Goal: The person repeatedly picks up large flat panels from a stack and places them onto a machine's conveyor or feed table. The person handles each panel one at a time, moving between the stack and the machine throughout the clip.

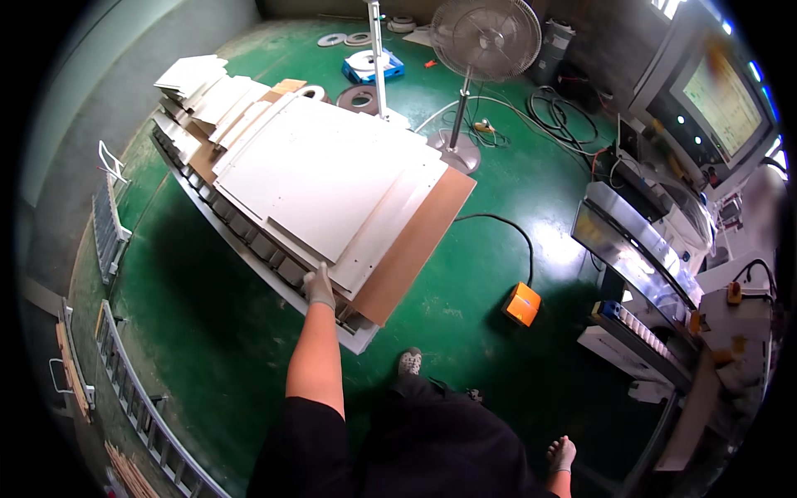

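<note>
Left hand (320,289) touched the white panel (320,174), its grip I couldn't tell; right hand (562,454) hung low, fingers loosely parted!

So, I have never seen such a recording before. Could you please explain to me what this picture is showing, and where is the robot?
There is no robot: a person works with their own two hands. The one picture comes from a wide fisheye camera on the person's head, looking down, so straight edges bend.

White panels lie stacked on a low frame, with a brown board sticking out beneath them. The left hand is at the stack's near edge; whether it grips a panel, I cannot tell. The right hand is low at the right, with nothing visible in it. A fan stands beyond the stack.
</note>
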`<action>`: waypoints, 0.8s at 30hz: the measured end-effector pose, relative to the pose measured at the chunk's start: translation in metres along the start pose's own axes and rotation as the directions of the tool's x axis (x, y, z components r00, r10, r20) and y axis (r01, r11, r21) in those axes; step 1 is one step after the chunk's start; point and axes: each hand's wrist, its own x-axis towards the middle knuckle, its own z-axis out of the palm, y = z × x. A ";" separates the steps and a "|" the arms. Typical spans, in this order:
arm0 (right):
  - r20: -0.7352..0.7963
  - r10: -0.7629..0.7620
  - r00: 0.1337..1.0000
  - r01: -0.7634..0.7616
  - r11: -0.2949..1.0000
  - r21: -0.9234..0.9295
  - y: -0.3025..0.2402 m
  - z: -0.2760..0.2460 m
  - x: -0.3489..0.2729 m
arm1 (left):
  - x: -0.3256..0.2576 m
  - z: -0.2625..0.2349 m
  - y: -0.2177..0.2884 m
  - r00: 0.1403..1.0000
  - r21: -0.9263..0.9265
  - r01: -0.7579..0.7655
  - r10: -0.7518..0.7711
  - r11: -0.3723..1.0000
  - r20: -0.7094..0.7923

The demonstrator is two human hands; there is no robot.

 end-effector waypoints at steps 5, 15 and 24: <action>-0.022 -0.101 0.995 0.088 0.940 -0.329 0.047 0.090 -0.082 | -0.057 0.042 0.097 0.991 0.350 0.132 -0.137 0.927 -0.010; 0.388 0.040 0.921 0.207 0.793 -0.572 0.082 0.167 -0.135 | -0.010 0.000 0.018 0.987 0.166 -0.114 0.092 0.979 0.131; 0.009 -0.056 0.998 0.057 0.973 -0.223 0.002 0.151 -0.087 | -0.069 -0.056 -0.023 0.834 -0.131 0.288 -0.182 0.949 0.521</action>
